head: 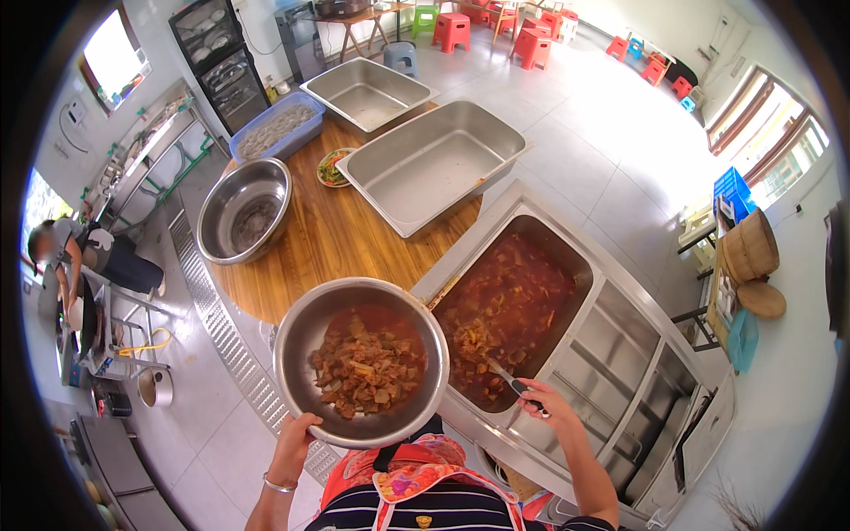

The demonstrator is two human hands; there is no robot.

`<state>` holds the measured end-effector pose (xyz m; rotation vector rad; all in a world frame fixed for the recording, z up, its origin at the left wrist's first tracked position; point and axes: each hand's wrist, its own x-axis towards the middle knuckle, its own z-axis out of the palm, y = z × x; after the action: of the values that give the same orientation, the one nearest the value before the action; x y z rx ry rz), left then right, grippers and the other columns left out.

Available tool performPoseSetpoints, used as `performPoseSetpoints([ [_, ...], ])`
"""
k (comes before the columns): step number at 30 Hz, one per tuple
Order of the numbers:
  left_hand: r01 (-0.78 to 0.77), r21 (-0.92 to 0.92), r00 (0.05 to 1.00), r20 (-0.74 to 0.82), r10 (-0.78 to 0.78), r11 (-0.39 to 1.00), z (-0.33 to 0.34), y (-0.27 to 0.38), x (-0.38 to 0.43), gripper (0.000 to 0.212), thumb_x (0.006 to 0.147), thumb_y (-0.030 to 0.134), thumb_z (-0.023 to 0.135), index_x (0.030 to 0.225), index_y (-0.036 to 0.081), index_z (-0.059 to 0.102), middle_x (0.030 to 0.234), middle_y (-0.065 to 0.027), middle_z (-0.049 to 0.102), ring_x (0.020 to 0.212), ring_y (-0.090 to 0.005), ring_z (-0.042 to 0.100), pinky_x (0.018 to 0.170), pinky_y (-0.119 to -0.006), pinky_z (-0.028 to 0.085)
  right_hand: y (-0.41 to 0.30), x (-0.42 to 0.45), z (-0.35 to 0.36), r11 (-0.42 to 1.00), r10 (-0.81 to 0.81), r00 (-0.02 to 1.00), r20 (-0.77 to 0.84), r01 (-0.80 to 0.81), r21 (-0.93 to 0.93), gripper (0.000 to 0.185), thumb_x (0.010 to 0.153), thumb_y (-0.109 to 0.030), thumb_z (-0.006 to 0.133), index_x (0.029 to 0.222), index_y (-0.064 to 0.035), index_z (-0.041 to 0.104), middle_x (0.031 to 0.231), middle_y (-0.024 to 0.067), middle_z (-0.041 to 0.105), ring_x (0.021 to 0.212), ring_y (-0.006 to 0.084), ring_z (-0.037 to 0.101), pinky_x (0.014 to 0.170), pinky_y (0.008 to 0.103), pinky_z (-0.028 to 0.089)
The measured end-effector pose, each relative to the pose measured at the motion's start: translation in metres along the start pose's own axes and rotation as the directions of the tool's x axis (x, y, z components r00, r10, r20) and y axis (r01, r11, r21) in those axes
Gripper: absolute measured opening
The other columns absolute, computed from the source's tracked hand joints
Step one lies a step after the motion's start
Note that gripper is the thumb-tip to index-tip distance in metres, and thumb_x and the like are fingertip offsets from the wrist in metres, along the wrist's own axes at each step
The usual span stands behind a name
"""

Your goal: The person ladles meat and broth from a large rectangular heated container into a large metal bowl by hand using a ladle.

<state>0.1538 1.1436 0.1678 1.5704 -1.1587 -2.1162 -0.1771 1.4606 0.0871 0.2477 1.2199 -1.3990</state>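
Observation:
My left hand [300, 431] grips the near rim of a stainless steel bowl [292, 372], its thumb over the edge. Inside lies a heap of chopped, stewed food [368, 365] in reddish oil. My right hand [546, 401] holds the black handle of a metal serving utensil [505, 376]. Its head is hidden under food in a deep rectangular pan, where red, oily stew [511, 292] fills much of the space. The pan sits in a steel steam-table counter [601, 275], and the bowl's right rim overlaps the counter's left corner.
On the round wooden table [319, 239] stand two steel pans [445, 159], a steel basin [219, 226], a blue tub [315, 126] and a small plate of vegetables [332, 169]. Open counter wells [597, 332] lie right. A person [80, 245] works at a wok far left. A floor drain grate [219, 325] runs behind.

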Motion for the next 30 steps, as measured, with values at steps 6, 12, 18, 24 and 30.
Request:
performPoseSetpoints([
  [6, 0.002, 0.023, 0.998, 0.056, -0.004, 1.000, 0.019, 0.002, 0.004, 0.024, 0.068, 0.002, 0.053, 0.091, -0.003, 0.054, 0.081, -0.0077, 0.059, 0.069, -0.0155, 0.058, 0.060, -0.025, 0.048, -0.043, -0.040, 0.003, 0.997, -0.074, 0.990, -0.117, 0.070, -0.042, 0.042, 0.077, -0.002, 0.051, 0.118, -0.0032, 0.041, 0.071, 0.0116, 0.052, 0.044, 0.0087, 0.041, 0.034, 0.0191, 0.029],
  [12, -0.114, 0.190, 0.982, 0.173, 0.081, 0.975, 0.052, 0.009, 0.006, 0.028, 0.069, 0.005, 0.053, 0.096, -0.002, 0.052, 0.081, -0.0072, 0.059, 0.066, -0.0151, 0.057, 0.058, -0.025, 0.048, -0.088, -0.084, 0.019, 0.982, -0.143, 0.979, -0.148, 0.122, -0.144, 0.044, 0.078, -0.004, 0.050, 0.121, -0.0031, 0.039, 0.067, 0.0075, 0.051, 0.046, 0.0078, 0.041, 0.035, 0.0193, 0.029],
  [18, 0.005, 0.112, 0.978, 0.206, -0.029, 0.994, 0.069, -0.010, 0.035, 0.025, 0.068, 0.007, 0.055, 0.091, -0.001, 0.056, 0.076, -0.0062, 0.059, 0.063, -0.0143, 0.057, 0.057, -0.025, 0.047, -0.111, -0.122, 0.059, 0.954, -0.158, 0.982, -0.104, 0.125, -0.272, 0.047, 0.076, -0.004, 0.051, 0.122, -0.0039, 0.039, 0.067, 0.0061, 0.051, 0.046, 0.0070, 0.043, 0.035, 0.0191, 0.030],
  [24, 0.025, 0.098, 0.959, 0.277, -0.052, 0.995, 0.090, -0.017, 0.045, 0.021, 0.069, 0.007, 0.054, 0.089, 0.000, 0.056, 0.075, -0.0052, 0.058, 0.063, -0.0129, 0.055, 0.057, -0.025, 0.045, -0.073, -0.100, 0.079, 0.895, -0.126, 0.991, -0.043, 0.095, -0.437, 0.046, 0.076, -0.004, 0.050, 0.121, -0.0086, 0.042, 0.066, 0.0048, 0.050, 0.046, 0.0095, 0.043, 0.038, 0.0217, 0.032],
  [30, 0.055, 0.092, 0.959, 0.271, -0.078, 0.994, 0.090, -0.028, 0.052, 0.019, 0.069, 0.008, 0.053, 0.086, 0.000, 0.055, 0.074, -0.0050, 0.057, 0.062, -0.0125, 0.053, 0.058, -0.026, 0.045, -0.043, -0.090, 0.089, 0.089, -0.559, 0.792, 0.243, 0.350, -0.933, 0.047, 0.075, -0.005, 0.051, 0.121, -0.0107, 0.042, 0.076, 0.0142, 0.052, 0.057, 0.0232, 0.051, 0.054, 0.0327, 0.043],
])
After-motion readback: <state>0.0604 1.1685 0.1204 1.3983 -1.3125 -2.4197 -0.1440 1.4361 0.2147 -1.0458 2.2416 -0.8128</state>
